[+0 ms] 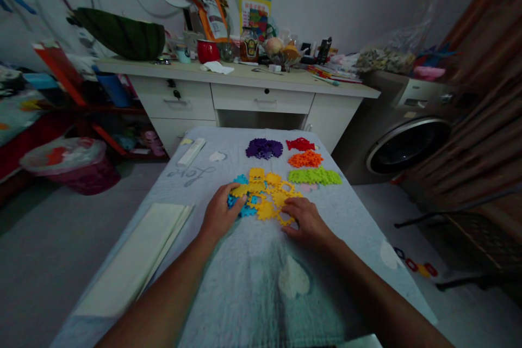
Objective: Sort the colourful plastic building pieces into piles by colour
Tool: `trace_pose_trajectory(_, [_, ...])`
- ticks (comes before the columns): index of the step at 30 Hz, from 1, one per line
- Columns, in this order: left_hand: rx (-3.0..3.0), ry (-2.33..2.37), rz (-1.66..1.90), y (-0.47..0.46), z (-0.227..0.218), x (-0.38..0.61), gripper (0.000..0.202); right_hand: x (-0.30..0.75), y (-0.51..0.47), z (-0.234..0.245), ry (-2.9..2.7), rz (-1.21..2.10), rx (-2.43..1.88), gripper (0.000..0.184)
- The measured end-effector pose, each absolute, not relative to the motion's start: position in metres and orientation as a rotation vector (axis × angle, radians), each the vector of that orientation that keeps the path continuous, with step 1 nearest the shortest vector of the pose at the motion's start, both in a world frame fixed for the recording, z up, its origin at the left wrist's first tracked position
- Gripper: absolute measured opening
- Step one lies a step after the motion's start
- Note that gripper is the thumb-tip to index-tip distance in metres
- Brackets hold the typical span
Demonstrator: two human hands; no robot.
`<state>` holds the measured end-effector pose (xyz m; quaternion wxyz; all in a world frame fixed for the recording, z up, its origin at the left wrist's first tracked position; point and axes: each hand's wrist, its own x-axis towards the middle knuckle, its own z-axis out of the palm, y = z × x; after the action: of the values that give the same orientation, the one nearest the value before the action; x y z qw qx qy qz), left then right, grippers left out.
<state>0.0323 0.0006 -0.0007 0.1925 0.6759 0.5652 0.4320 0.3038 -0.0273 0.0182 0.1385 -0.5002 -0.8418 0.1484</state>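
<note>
Yellow plastic gear-shaped pieces (267, 209) lie in a loose heap on the cloth-covered table, partly over blue pieces (248, 211). My left hand (220, 211) is at the heap's left side, its thumb and fingers curled around yellow and blue pieces. At the right edge, my right hand (305, 218) has its fingertips on the yellow pieces, with the fingers bent but apart. Farther back sit piles sorted by colour: purple pieces (264, 148), red pieces (300, 144), orange pieces (305, 159) and green pieces (315, 175).
Folded cream sheets (136, 255) lie along the table's left side, with a white narrow box (191, 152) behind them. Beyond the table stands a cluttered white desk (261, 79). A washing machine (403, 125) is at right, a lined pink bin (73, 168) at left.
</note>
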Motion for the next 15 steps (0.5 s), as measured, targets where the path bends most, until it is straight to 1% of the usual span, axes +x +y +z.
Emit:
trace_pose_trajectory(5, [1.778, 1.574, 1.311, 0.002, -0.003, 0.030, 0.036, 0.288, -0.023, 0.012, -2.400, 0.477, -1.153, 0.023])
trace_pose_trajectory(9, [1.693, 1.553, 1.345, 0.003, -0.006, 0.028, 0.039, 0.268, -0.007, 0.024, -2.367, 0.499, -1.148, 0.008])
trace_pose_trajectory(12, [1.644, 1.560, 1.377, 0.005, -0.008, 0.027, 0.040, 0.252, 0.012, 0.037, -2.242, 0.523, -1.221, 0.008])
trace_pose_trajectory(15, [1.661, 1.549, 1.423, 0.006, -0.010, 0.026, 0.038, 0.237, 0.030, 0.042, -2.021, 0.633, -1.216, 0.007])
